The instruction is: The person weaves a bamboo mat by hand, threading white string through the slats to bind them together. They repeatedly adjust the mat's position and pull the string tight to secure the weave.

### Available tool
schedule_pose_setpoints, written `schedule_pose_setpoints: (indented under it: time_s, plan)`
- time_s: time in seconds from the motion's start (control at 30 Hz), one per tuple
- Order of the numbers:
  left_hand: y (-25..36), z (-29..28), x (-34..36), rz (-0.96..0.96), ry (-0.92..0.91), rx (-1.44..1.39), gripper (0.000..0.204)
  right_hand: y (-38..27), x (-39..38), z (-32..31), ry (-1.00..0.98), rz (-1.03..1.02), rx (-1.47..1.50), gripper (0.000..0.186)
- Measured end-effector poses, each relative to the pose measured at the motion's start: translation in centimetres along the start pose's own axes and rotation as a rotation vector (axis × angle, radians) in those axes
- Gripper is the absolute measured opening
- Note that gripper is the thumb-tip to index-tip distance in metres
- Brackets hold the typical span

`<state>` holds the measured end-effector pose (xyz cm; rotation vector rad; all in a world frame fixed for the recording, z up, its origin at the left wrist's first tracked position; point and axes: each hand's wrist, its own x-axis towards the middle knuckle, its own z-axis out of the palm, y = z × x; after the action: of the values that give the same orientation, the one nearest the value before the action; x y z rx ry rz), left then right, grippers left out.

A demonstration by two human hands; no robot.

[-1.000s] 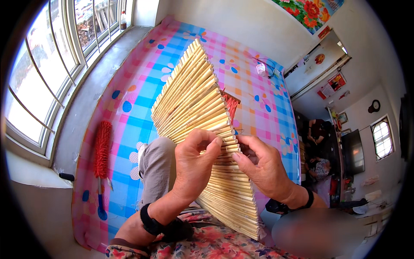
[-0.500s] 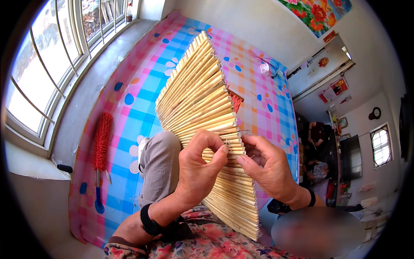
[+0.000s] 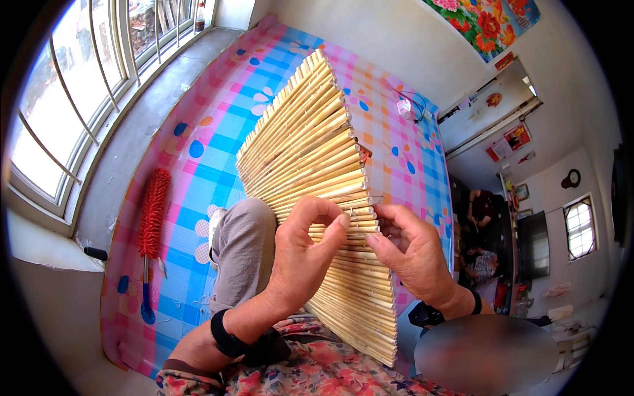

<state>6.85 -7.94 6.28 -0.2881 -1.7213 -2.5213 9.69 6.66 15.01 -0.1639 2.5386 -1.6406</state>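
A mat of pale yellow reed sticks [image 3: 300, 142], laid side by side and tied together, slants across my lap and past my raised knee. Over its front, my left hand [image 3: 300, 254] is closed in a pinch of thumb and forefinger, with a thin pale thread [image 3: 352, 212] at the fingertips. At the mat's right edge my right hand [image 3: 419, 254] grips the stick ends, its thumb in front and its other fingers partly hidden behind. A short thin dark strand sticks out just above the right fingers.
The bed's checked pink and blue sheet [image 3: 198, 218] spreads around me. On the left lies a red fluffy duster [image 3: 154, 214] with a blue handle, beside the barred window [image 3: 72, 112]. A small white box with a cable [image 3: 404, 107] sits at the far right. Two people are at the right.
My hands stay at nearly the same place on the mat. The left fingertips have shifted very slightly, and the mat's upper part has turned a little to the right.
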Motion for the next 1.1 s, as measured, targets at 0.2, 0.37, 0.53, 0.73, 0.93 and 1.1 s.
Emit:
schedule_pose_setpoints:
  time_s: [0.2,0.37,0.53,0.73,0.93,1.1]
  plan:
    - [-0.1,0.0,0.5,0.055,-0.014,0.094,0.008,0.1,0.2,0.1,-0.002,-0.019,-0.059,0.035]
    - [0.2,-0.8,0.8,-0.139,-0.062,-0.187,0.007,0.0,0.2,0.2,-0.004,-0.022,-0.05,0.035]
    - [0.6,-1.5,1.0,-0.253,-0.134,-0.377,0.004,0.1,0.4,0.3,-0.013,0.001,0.021,0.035]
    - [-0.6,-1.6,0.5,-0.02,-0.142,-0.185,0.006,-0.1,0.4,0.4,-0.042,0.032,0.033,0.036]
    - [-0.6,-1.3,0.3,0.27,-0.115,0.09,0.012,-0.3,0.5,0.5,-0.048,0.049,0.031,0.037]
    - [-0.6,-1.1,0.3,0.088,-0.081,-0.003,0.009,0.0,0.6,0.5,-0.03,0.036,0.007,0.038]
